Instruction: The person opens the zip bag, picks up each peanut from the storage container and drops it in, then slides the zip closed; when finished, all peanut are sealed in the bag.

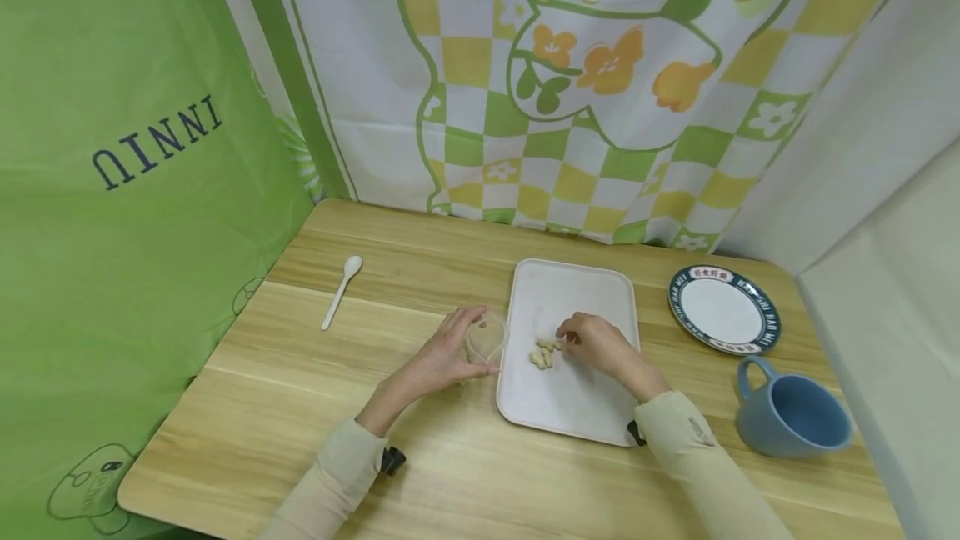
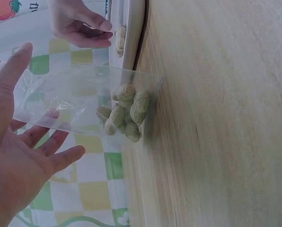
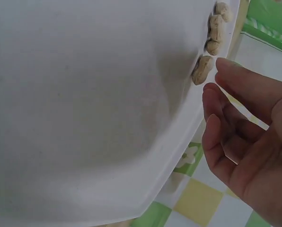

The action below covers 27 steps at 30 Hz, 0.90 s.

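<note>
Holding in left hand [image 1: 444, 355]: clear plastic bag [image 2: 74, 94], with thumb on 1 side and curved fingers on the other, set wide around the mouth rather than squeezed tight.
Right hand [image 1: 600, 346]: poised low over the white rectangular tray [image 1: 581, 290], thumb and index finger slightly parted just beside the nearest peanut [image 3: 202, 71], other fingers half curled; nothing seen between the tips, contact impossible to tell.
Peanuts on tray [image 1: 537, 359]: lying in a small loose cluster, left of the right hand.
Peanuts in bag [image 2: 139, 106]: gathered at the bottom behind clear film, just beside the tray's left edge.
Bag risk: could tip or fold at the mouth, from so light a hold on limp film; could then spill onto the wooden table [image 1: 300, 407].
Pinch risk: could roll or skid away, from rounded shells on a smooth surface and an off-centre grasp; could also nudge close neighbours.
Crowding risk: could bump the bag, from 2 hands working so near each other.
Shell look: pale tan, matt, bumpy, mostly waisted into 2 lobes; apparently whole, fine cracks too small to judge.
</note>
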Each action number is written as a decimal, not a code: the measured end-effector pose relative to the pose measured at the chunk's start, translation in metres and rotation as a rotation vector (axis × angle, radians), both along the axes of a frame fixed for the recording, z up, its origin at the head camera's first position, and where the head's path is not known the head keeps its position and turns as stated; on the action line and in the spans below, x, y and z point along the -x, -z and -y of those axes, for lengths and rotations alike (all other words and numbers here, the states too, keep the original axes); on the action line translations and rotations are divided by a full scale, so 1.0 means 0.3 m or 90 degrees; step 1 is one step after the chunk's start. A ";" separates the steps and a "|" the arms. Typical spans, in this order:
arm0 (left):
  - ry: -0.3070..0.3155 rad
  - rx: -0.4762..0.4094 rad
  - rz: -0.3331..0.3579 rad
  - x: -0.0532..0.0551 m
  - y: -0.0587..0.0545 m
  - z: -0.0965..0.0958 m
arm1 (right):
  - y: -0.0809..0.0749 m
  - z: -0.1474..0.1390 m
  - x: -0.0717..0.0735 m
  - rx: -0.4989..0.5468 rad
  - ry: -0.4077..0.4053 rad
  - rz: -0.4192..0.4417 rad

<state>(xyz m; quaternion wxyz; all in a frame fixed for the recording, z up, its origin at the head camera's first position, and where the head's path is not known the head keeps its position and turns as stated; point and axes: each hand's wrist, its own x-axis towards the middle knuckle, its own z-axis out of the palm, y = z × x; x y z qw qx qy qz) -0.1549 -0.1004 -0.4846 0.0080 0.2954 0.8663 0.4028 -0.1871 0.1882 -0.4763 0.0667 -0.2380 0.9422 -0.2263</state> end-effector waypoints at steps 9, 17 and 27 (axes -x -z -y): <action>0.000 -0.001 -0.001 0.003 0.003 -0.001 | 0.029 0.002 0.009 -0.029 0.009 -0.007; 0.003 0.003 0.012 0.001 0.002 -0.001 | 0.046 -0.001 0.009 -0.041 0.029 -0.014; 0.000 0.000 -0.001 0.001 0.000 -0.011 | -0.038 0.030 -0.009 0.060 0.004 -0.114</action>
